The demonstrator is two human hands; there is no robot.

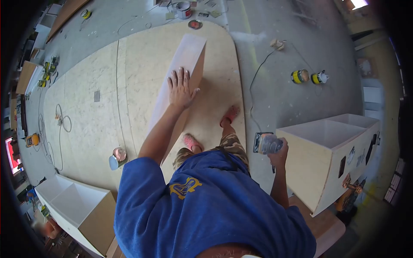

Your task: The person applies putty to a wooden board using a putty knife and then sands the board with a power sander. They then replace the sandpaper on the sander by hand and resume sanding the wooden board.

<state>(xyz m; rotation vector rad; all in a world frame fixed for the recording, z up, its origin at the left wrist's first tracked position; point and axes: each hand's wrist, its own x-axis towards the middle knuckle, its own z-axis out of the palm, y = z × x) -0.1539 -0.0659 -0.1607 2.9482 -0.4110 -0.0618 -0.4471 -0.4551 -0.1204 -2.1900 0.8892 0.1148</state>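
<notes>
My left hand lies flat, fingers stretched out, on the pale whitish top face of a long wooden box or panel. Its side below is bare wood colour. Off to the right, my right hand is closed around what looks like a palm sander with a squarish pad. The sander is held in the air, apart from the wooden piece and beside a white-lined cabinet. A dark cord runs across the floor towards the sander; where it joins is hidden.
A large plywood sheet lies underfoot. An open can stands on its left part. Another open cabinet is at lower left, near another person. Yellow-labelled cans and a power socket block sit on the right floor.
</notes>
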